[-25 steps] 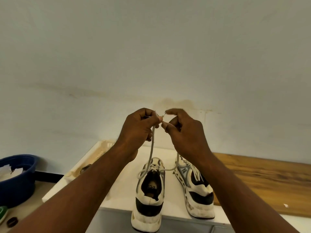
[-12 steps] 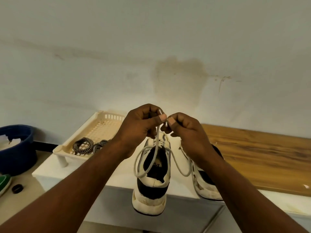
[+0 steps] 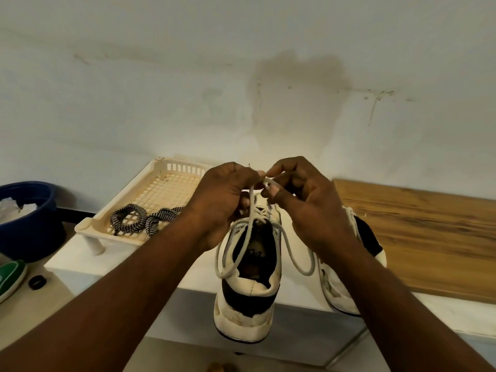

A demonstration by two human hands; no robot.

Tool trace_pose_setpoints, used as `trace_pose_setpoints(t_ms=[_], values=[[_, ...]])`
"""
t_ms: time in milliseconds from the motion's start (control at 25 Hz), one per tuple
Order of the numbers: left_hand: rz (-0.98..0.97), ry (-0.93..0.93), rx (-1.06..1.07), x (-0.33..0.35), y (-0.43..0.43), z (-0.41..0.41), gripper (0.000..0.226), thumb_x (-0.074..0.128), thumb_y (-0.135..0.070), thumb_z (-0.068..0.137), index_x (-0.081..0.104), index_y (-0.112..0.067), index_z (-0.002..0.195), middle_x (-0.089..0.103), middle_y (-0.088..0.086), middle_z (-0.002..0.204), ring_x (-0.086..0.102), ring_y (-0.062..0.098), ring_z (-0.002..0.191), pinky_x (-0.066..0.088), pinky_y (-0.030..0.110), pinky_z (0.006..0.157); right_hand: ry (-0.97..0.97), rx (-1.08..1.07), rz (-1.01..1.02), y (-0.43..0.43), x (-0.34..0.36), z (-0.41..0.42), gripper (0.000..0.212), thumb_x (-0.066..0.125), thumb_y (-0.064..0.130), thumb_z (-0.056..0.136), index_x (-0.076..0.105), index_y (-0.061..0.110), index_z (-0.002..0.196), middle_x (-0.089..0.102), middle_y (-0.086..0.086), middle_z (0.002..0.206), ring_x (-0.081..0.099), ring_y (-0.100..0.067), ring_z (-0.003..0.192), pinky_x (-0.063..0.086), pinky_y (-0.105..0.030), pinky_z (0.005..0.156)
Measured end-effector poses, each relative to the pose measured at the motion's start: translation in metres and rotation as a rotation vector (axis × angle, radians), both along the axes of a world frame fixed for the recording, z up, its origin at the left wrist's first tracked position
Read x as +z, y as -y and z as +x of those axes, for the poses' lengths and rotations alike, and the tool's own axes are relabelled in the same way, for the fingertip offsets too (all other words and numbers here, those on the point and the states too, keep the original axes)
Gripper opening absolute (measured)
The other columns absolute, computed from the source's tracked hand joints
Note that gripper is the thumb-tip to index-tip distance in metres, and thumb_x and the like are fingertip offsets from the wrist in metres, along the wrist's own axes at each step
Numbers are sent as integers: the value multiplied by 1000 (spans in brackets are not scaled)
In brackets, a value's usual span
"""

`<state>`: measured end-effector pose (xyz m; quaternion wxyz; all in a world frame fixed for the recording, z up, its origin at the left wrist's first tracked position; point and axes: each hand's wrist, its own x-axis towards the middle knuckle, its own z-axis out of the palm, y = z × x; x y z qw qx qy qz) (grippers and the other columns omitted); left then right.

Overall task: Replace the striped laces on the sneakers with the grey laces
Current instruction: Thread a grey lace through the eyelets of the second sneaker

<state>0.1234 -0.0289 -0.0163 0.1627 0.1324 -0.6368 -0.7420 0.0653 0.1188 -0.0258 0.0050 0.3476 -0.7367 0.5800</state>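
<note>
Two white and black sneakers stand heel-toward-me on a white ledge [image 3: 188, 280]. The left sneaker [image 3: 248, 296] overhangs the ledge's front edge; the right sneaker [image 3: 346, 285] is mostly hidden behind my right forearm. A grey lace [image 3: 296, 260] is threaded in the left sneaker and hangs in two slack loops over its opening. My left hand [image 3: 222, 200] and my right hand [image 3: 308, 208] meet above the tongue, each pinching a strand of that lace. The black and white striped laces [image 3: 142, 218] lie in a cream tray [image 3: 161, 189].
A wooden board [image 3: 429, 237] lies on the ledge to the right. A blue tub [image 3: 29, 218] stands at the far left, with a green shoe [image 3: 10, 277] and a small black ring [image 3: 36, 281] on the floor below it. A stained wall rises close behind.
Both hands have come down from a high pull to just above the left sneaker's tongue. The grey lace went from taut to two slack loops. The view tipped downward.
</note>
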Motion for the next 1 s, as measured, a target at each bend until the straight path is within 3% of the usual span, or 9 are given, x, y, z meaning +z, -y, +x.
trace_pose_setpoints(t_ms=[120, 280, 400, 520, 640, 720, 800, 920, 1000], values=[[45, 22, -12, 0, 1, 3, 22, 59, -10, 94, 58, -13, 72, 55, -4, 59, 38, 11, 49, 38, 27, 51, -83, 11, -53, 1, -8, -2, 17, 76, 15, 93, 69, 25, 105, 75, 5, 91, 73, -18, 90, 62, -43, 83], [35, 47, -44, 1, -1, 7, 21, 67, -16, 94, 58, -15, 75, 67, -4, 70, 52, 13, 56, 45, 28, 55, -94, -110, -114, 2, -10, -5, 7, 74, 15, 93, 70, 21, 93, 75, 7, 101, 70, -10, 100, 55, -23, 83], [287, -50, 80, 0, 12, 6, 10, 59, -8, 98, 58, -9, 88, 77, 9, 98, 71, 23, 79, 58, 33, 73, 317, 84, -532, -3, 1, -6, 4, 62, 15, 97, 62, 13, 94, 77, -2, 112, 71, -19, 111, 57, -31, 95], [634, -256, 76, 6, 35, 14, 12, 50, -8, 102, 55, -9, 91, 74, 8, 84, 69, 20, 66, 59, 31, 63, 633, 259, -858, -21, 13, -11, 10, 51, 18, 102, 56, 15, 93, 69, 1, 79, 70, -18, 76, 55, -35, 79], [78, -172, 69, 8, 47, 28, 23, 54, -13, 101, 51, -17, 78, 48, -2, 58, 37, 10, 43, 31, 23, 47, 346, -12, -372, -36, 8, -16, 21, 47, 15, 106, 65, 18, 95, 49, 2, 62, 40, -16, 52, 39, -32, 58], [-634, 96, 12, 5, 47, 38, 22, 65, -36, 98, 62, -22, 82, 58, -8, 61, 47, 7, 50, 34, 26, 54, -195, -217, 328, -45, 1, -15, 20, 51, 28, 106, 67, 29, 94, 61, 3, 65, 46, -18, 52, 39, -34, 56], [-1063, 368, -190, 0, 47, 45, 37, 65, -67, 82, 69, -31, 86, 64, -12, 74, 55, 3, 68, 40, 29, 63, -391, -153, 752, -51, 1, -8, 21, 53, 52, 101, 66, 36, 97, 65, 5, 69, 55, -8, 58, 40, -31, 59], [-1161, 565, -463, -2, 50, 53, 38, 70, -71, 74, 73, -36, 85, 58, -14, 64, 51, 4, 66, 36, 26, 60, -235, 87, 981, -53, -2, 5, 38, 59, 72, 88, 74, 38, 96, 65, 12, 73, 60, -2, 71, 49, -30, 66], [-1151, 520, -519, -1, 50, 55, 23, 75, -59, 81, 76, -37, 86, 58, -14, 61, 51, 2, 63, 36, 25, 61, -228, 174, 945, -51, -8, 8, 28, 65, 61, 91, 78, 37, 95, 69, 15, 76, 64, -1, 75, 56, -34, 73]])
